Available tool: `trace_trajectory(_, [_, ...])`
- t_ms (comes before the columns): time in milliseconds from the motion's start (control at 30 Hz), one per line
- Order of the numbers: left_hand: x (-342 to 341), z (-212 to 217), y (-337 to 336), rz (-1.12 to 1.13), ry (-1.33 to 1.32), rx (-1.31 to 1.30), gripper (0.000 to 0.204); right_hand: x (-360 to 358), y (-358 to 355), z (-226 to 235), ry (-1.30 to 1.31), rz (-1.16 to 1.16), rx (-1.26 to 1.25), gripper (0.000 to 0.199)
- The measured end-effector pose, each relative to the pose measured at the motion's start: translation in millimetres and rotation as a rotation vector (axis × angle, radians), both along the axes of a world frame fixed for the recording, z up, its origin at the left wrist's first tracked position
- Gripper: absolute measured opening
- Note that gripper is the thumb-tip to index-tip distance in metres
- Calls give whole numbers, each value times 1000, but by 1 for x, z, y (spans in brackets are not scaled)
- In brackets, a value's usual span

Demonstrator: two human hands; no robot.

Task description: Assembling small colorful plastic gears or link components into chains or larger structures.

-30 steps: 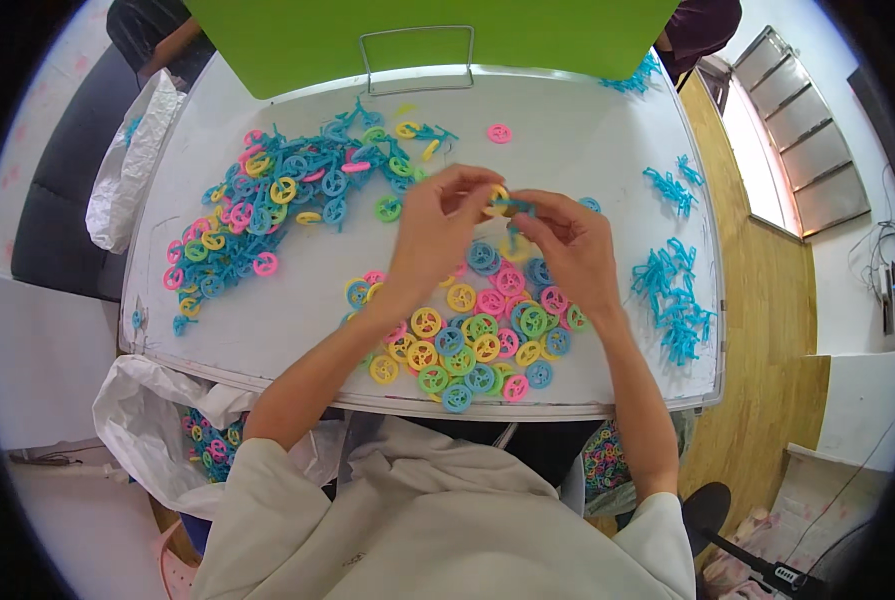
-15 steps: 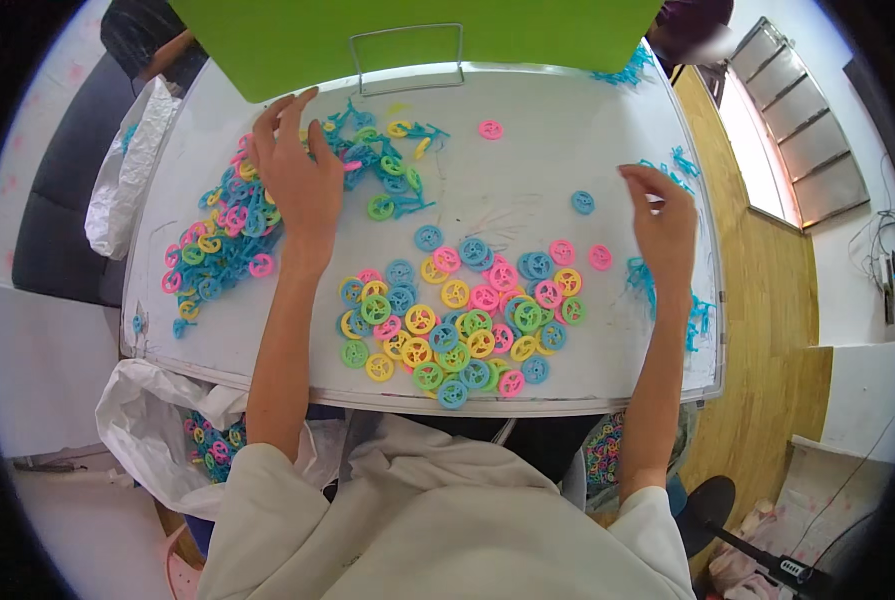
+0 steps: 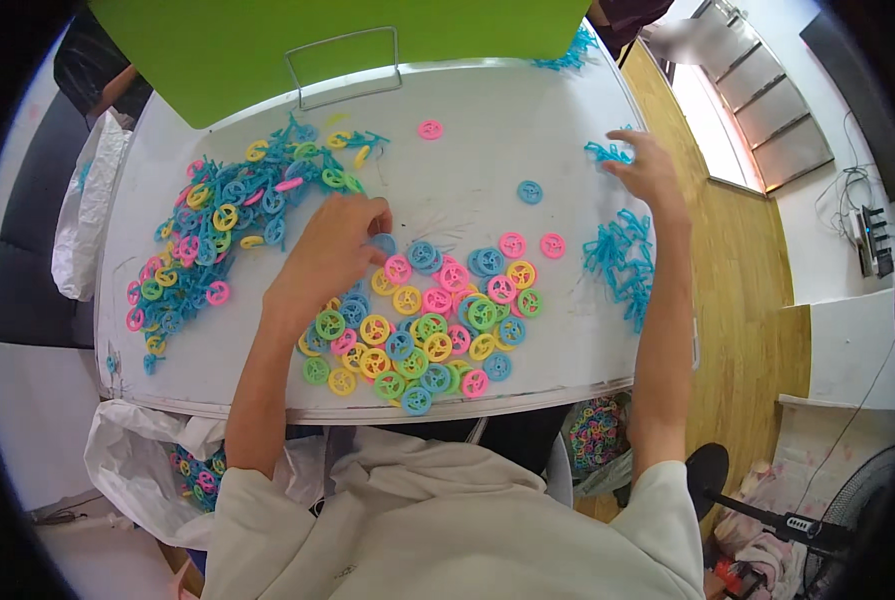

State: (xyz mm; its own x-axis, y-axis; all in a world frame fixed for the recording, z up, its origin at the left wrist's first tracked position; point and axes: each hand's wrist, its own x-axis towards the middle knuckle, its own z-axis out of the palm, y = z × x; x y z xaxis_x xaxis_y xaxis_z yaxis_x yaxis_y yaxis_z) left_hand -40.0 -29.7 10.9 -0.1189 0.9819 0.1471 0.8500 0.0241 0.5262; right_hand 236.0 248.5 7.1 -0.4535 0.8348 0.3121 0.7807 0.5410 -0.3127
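My left hand point(image 3: 339, 248) is at the upper left edge of a loose spread of small plastic spoked wheels point(image 3: 429, 325) in pink, yellow, green and blue. Its fingers and thumb curl round a blue wheel point(image 3: 383, 243); part of the grip is hidden by the hand. To the left lies a tangled heap of turquoise sprig-like pieces point(image 3: 229, 205) with coloured wheels among them. At the table's right side my right hand point(image 3: 650, 172) has its index finger and thumb apart beside a few turquoise sprigs point(image 3: 607, 152). More turquoise sprigs point(image 3: 622, 255) lie nearer me, left of that forearm.
A green panel point(image 3: 337, 50) with a wire handle stands along the far side of the white table point(image 3: 467, 185). A lone pink wheel point(image 3: 430, 130) and a blue one point(image 3: 530, 192) lie apart. White sacks point(image 3: 132, 450) and a bag of coloured pieces point(image 3: 597, 430) are below the near edge.
My left hand has come from the left heap toward me, down to the wheel spread. The right hand has moved a little away, to the far turquoise sprigs. The whole view has shifted.
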Motion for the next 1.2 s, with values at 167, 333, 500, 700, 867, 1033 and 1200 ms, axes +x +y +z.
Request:
trace_trajectory(167, [8, 5, 7, 119, -248, -68, 16, -13, -3, -11, -157, 75, -39, 26])
trace_trajectory(333, [14, 16, 8, 181, -365, 35, 16, -11, -15, -3, 65, 199, -86, 21])
trace_trajectory(500, [15, 15, 11, 125, -776, 52, 16, -27, -38, 16, 380, 302, -224, 20])
trace_trajectory(700, [13, 11, 11, 111, -845, 3, 20, -44, -51, 22, 558, 130, -518, 21])
trace_trajectory(867, [16, 14, 11, 133, -924, -15, 20, -55, -53, 10, 651, 221, -396, 22])
trace_trajectory(1033, [13, 3, 13, 162, -1007, 79, 19, -67, -70, 14, 505, 241, -374, 26])
trace_trajectory(1200, [14, 7, 14, 169, -1008, 11, 19, -75, -81, 10, 874, 203, -536, 29])
